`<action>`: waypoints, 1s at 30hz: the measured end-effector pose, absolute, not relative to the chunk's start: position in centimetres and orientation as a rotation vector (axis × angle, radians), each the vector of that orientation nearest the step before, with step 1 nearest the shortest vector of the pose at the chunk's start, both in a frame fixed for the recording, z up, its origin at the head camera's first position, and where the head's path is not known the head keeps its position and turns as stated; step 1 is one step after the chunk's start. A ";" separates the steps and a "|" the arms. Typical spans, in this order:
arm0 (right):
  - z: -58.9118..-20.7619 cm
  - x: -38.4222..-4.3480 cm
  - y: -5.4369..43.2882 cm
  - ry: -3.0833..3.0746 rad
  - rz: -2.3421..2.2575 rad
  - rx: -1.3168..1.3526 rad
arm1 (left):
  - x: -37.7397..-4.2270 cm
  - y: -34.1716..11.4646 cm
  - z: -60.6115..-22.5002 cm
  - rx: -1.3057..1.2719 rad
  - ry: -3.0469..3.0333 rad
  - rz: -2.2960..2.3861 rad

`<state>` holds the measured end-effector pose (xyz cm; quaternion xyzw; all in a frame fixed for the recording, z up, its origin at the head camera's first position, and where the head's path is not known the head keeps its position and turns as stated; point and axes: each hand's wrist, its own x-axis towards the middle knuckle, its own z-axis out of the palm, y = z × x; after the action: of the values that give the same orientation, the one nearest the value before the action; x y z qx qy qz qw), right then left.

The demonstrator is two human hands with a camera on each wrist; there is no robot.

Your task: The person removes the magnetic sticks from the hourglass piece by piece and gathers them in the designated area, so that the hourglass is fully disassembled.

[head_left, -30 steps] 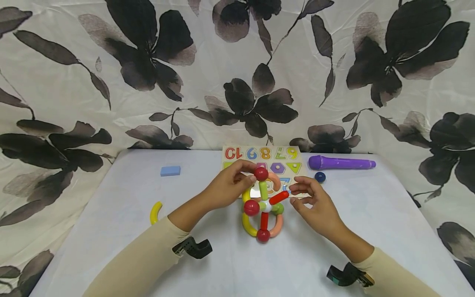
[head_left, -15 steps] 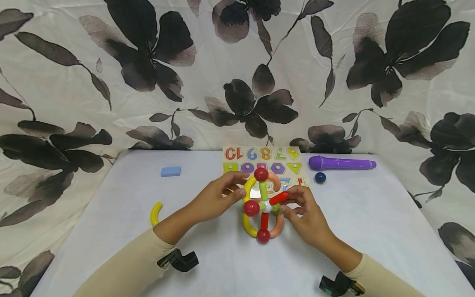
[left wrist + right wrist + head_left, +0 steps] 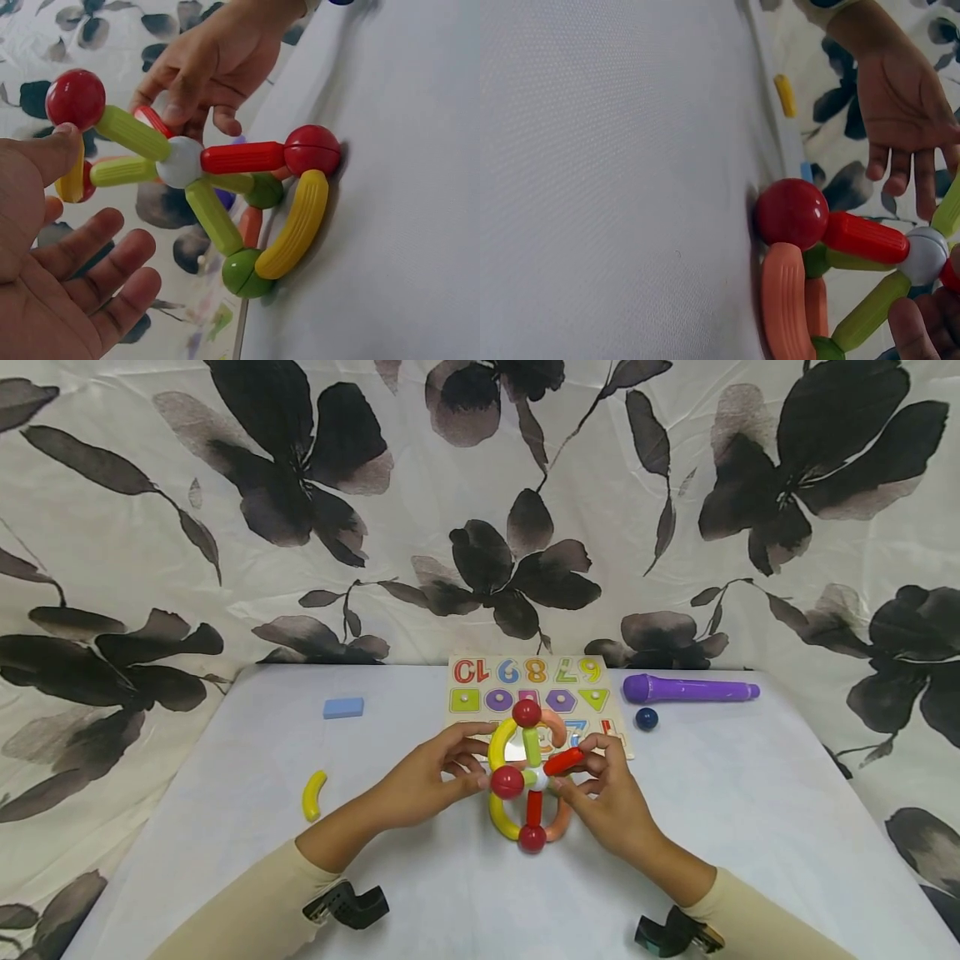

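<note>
A magnetic stick-and-ball construction stands mid-table in the head view, its light green and red sticks spreading from a white ball [image 3: 538, 779]. Curved yellow [image 3: 296, 229] and orange [image 3: 784, 300] sticks join its outer red and green balls. My right hand [image 3: 618, 806] pinches a red stick [image 3: 564, 761] that slants up from the white ball. On the opposite side, my left hand [image 3: 427, 781] has its thumb at a red ball [image 3: 75, 99] and its index finger near the upper yellow curve. The other left fingers extend loosely in the left wrist view.
Behind the construction lies a number and shape puzzle board [image 3: 465, 700]. A purple toy microphone [image 3: 690, 689] and a dark blue ball [image 3: 646, 719] are at the back right. To the left lie a light blue block [image 3: 343, 708] and a loose yellow curved stick [image 3: 313, 796].
My left hand has left the top red ball and come down to the left one. My right hand has moved left to the slanted red stick. The construction has stayed nearly still.
</note>
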<state>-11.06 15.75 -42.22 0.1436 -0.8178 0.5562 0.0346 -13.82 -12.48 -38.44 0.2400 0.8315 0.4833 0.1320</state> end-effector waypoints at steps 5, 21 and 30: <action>-42.1 -11.1 15.5 -2.521 1.738 0.396 | -13.6 -12.6 -38.5 0.727 2.375 1.433; -42.2 -11.2 15.2 -2.523 1.728 0.351 | -13.1 -12.2 -38.3 0.771 2.288 1.545; -42.3 -11.5 15.1 -2.514 1.645 0.415 | -12.9 -12.1 -38.2 0.741 2.301 1.544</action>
<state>-11.45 15.07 -42.31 0.1366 -0.8276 0.5417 0.0543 -12.94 -12.11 -38.24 0.2560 0.7948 0.5332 0.1361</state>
